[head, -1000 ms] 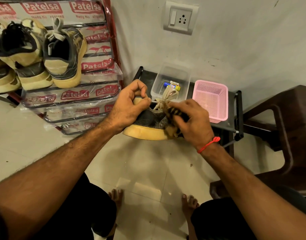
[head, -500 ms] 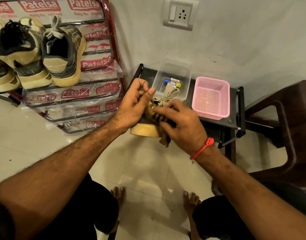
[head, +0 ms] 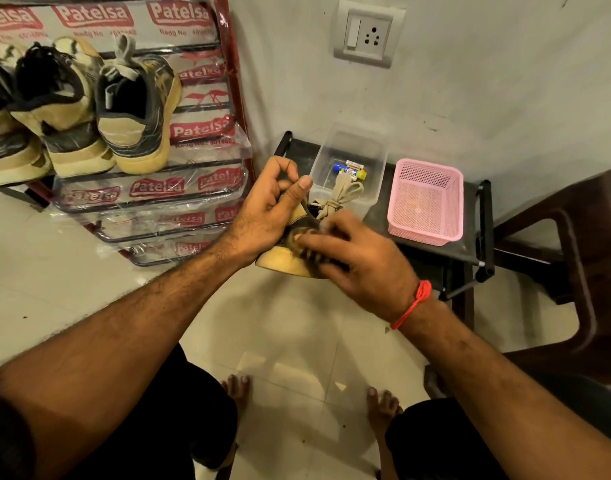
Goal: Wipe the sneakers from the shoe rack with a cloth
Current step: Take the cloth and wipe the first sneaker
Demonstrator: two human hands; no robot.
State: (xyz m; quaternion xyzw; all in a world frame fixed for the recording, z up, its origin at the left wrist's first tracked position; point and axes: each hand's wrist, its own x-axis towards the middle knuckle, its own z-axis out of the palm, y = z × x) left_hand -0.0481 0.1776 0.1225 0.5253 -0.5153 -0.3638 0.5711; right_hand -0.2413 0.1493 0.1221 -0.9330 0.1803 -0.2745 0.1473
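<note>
Here the left hand (head: pixel 266 216) pinches the heel collar of a black sneaker with a thick tan rubber sole (head: pixel 279 263), held in the air in front of the low black surface (head: pixel 432 252). The right hand (head: pixel 357 259) presses a striped brown cloth (head: pixel 309 256) against its side, fingers curled round it. The shoe looks light and stiff-soled, the upper soft; the collar grip seems sound. Three more sneakers (head: pixel 137 105) show on the red metal shoe rack (head: pixel 233 64).
</note>
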